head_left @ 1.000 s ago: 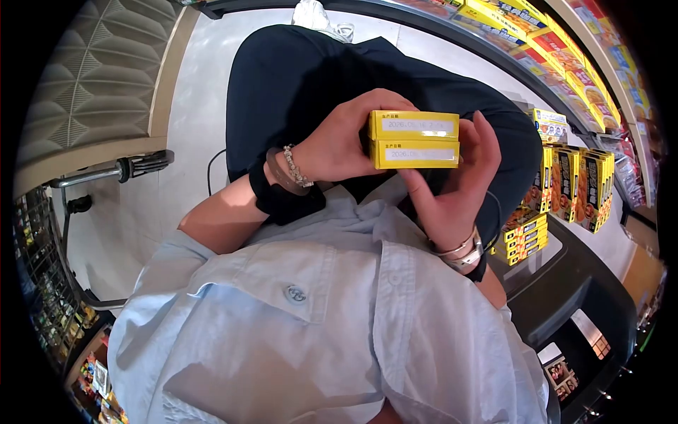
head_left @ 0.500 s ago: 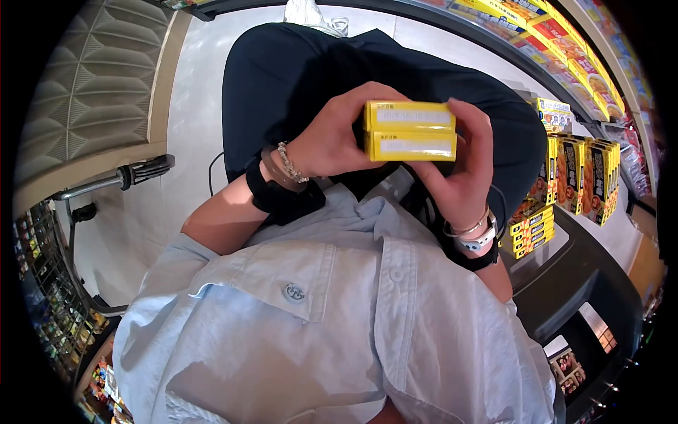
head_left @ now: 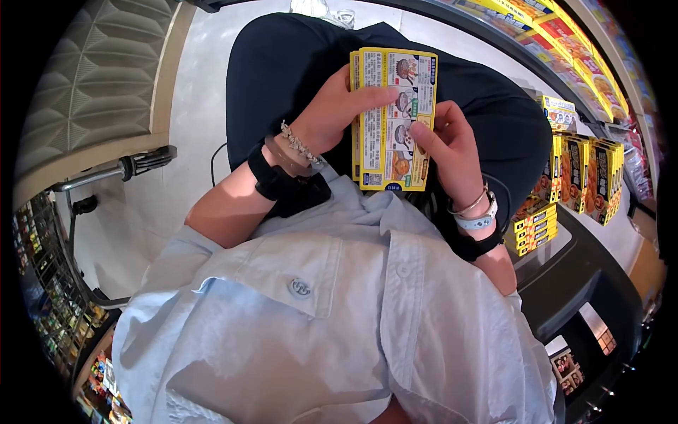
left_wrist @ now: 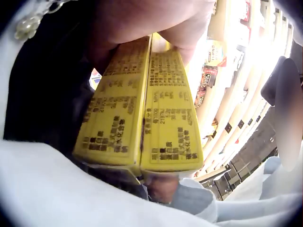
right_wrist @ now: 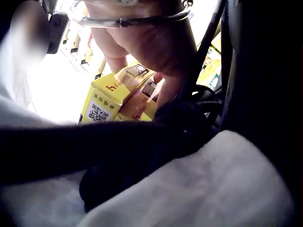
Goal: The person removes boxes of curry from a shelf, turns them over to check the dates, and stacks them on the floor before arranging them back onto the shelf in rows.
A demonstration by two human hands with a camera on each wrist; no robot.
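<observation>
Two flat yellow printed cardboard boxes [head_left: 393,119] | held stacked above lap | left hand [head_left: 332,116] gripping at 9 o'clock, right hand [head_left: 445,145] pinching at 3 o'clock | risk: unclamped stack could shear, drop floorward.

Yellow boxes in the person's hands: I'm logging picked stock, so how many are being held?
2: the front box faces the head camera, the back box lies flat behind it, gripped between left hand and right hand. None seems hidden between.
</observation>
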